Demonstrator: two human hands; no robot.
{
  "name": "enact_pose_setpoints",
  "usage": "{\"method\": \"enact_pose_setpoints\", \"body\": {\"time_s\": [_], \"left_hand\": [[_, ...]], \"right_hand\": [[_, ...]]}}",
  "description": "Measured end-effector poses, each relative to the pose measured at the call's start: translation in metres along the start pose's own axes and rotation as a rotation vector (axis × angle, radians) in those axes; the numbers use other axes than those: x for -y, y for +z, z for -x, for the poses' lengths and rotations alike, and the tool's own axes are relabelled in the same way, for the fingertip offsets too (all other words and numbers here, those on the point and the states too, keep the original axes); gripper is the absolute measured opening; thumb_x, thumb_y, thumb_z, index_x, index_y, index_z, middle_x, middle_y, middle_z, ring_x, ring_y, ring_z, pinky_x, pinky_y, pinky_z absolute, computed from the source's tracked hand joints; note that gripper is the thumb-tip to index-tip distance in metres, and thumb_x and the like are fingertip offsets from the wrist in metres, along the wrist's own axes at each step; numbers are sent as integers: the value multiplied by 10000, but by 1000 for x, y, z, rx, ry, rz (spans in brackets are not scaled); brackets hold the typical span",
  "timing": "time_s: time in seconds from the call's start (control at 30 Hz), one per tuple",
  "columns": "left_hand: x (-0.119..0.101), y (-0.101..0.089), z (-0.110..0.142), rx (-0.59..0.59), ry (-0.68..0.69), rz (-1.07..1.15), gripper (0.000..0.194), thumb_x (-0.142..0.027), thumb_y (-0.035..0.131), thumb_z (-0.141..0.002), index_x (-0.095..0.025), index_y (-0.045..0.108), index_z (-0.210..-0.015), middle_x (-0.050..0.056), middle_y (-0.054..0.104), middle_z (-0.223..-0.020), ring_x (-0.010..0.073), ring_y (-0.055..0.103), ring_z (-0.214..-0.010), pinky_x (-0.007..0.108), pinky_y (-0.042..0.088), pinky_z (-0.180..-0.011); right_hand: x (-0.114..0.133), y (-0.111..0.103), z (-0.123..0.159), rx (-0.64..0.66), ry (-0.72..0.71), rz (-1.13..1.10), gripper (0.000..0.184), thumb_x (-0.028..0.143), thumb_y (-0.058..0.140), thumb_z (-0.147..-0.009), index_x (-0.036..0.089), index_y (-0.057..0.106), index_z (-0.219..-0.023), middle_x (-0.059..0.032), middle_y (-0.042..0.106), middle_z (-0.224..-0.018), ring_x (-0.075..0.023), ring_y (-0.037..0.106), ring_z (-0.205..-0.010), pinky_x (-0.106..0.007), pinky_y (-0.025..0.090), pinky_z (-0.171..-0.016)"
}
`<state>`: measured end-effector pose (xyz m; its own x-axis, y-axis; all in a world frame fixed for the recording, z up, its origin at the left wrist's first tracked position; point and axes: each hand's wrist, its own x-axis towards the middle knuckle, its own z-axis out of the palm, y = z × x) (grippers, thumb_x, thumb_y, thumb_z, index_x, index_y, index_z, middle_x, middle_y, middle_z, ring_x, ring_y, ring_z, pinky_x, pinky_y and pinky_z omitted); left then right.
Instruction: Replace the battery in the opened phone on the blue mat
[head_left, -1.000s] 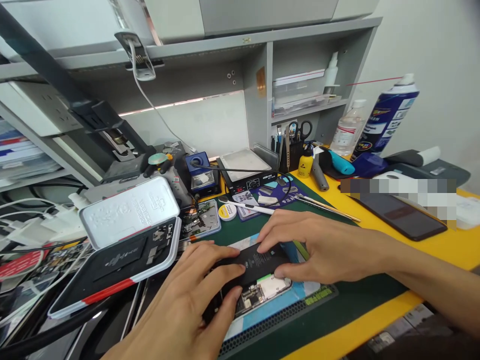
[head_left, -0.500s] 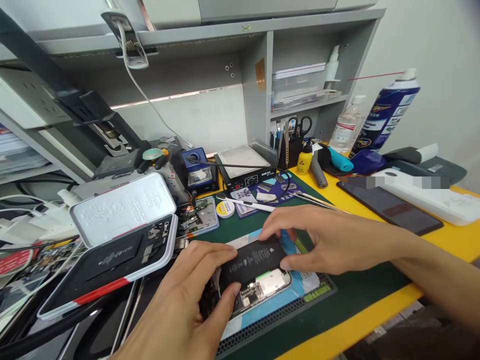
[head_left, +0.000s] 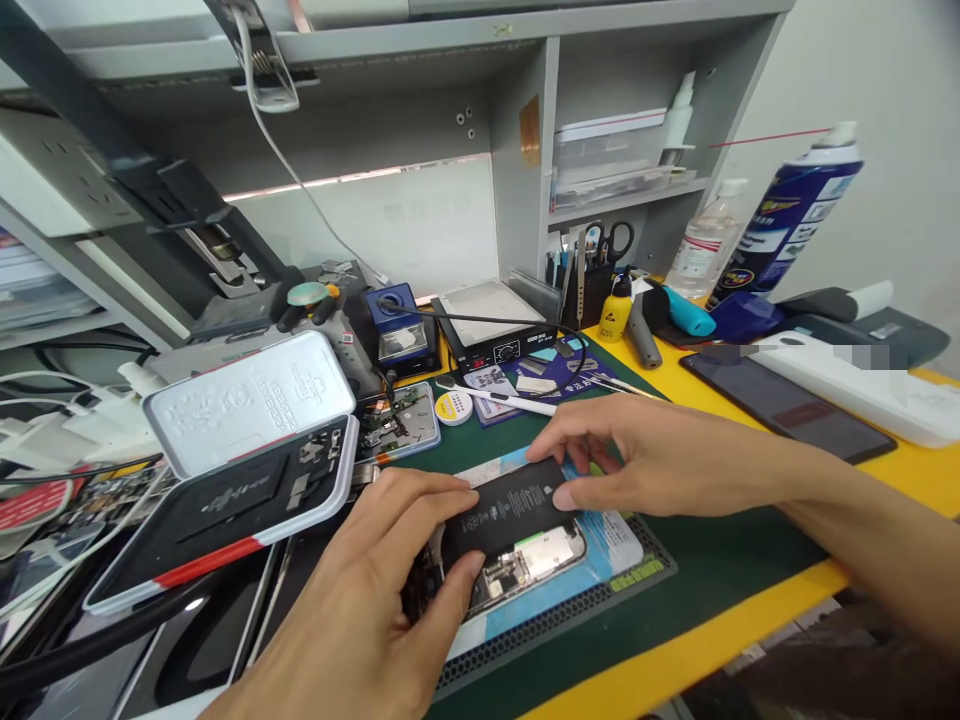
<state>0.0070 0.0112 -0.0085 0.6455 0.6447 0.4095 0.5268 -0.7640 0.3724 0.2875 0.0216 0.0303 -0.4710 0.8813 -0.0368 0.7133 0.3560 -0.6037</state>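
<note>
A black phone battery [head_left: 510, 508] lies along the upper side of an opened phone [head_left: 551, 555], whose metal plate and circuit parts are exposed. My left hand [head_left: 390, 570] is closed around the phone's near-left end, with fingers at the far edge and the thumb by the battery's lower edge. At the battery's right end, the thumb and index finger of my right hand [head_left: 622, 455] pinch its edges. Under the phone is a blue and white sheet [head_left: 615, 540] on a dark mat. My left hand hides the phone's left end.
On the left, an open tin [head_left: 225, 535] holds another black battery and small parts. Behind the phone are a tray of parts [head_left: 401, 420], a round white-yellow tin [head_left: 453, 406] and a soldering station [head_left: 495, 325]. A dark phone [head_left: 787, 405] and spray can [head_left: 795, 220] are right.
My right thumb has shifted up and left onto the battery's right end. My left hand keeps its hold, and the camera view has moved slightly.
</note>
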Motion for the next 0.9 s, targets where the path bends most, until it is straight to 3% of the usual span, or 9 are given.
{"method": "enact_pose_setpoints", "body": {"time_s": [0.13,0.3,0.43,0.7,0.9], "left_hand": [[1,0,3,0,-13,15,251,-192,538,-977,-250,616,-1209,71,644,-1187,205,649,-1100,348,622,-922],[-1,1,7,-15,-2,1,239,-222,571,-975,-251,634,-1203,72,636,-1207,212,634,-1137,347,607,-942],[-3,2,9,-22,23,-66,254,-237,593,-962,-277,643,-1208,67,603,-1263,231,616,-1164,373,608,-940],[-3,2,12,-17,137,-39,309,-73,591,-893,-251,662,-1135,61,531,-1345,241,494,-1297,402,485,-1089],[-3,0,12,7,186,-69,324,-63,585,-866,-252,700,-1103,71,547,-1331,264,466,-1323,447,449,-1111]], "right_hand": [[-2,2,-3,38,68,-116,206,410,685,-917,258,776,-1023,3,687,-718,-155,625,-616,-231,433,-489],[-8,5,-8,46,160,-206,250,465,673,-914,256,800,-967,-3,633,-636,-141,549,-515,-227,351,-422],[-10,5,-11,67,211,-263,248,487,695,-900,272,810,-948,-11,648,-634,-140,578,-509,-221,373,-438],[-17,9,-11,69,242,-272,274,544,680,-896,311,809,-958,-15,613,-624,-151,500,-514,-248,322,-439],[-16,10,-11,58,226,-253,270,524,685,-890,292,814,-943,-19,595,-604,-151,470,-507,-256,295,-434]]}}
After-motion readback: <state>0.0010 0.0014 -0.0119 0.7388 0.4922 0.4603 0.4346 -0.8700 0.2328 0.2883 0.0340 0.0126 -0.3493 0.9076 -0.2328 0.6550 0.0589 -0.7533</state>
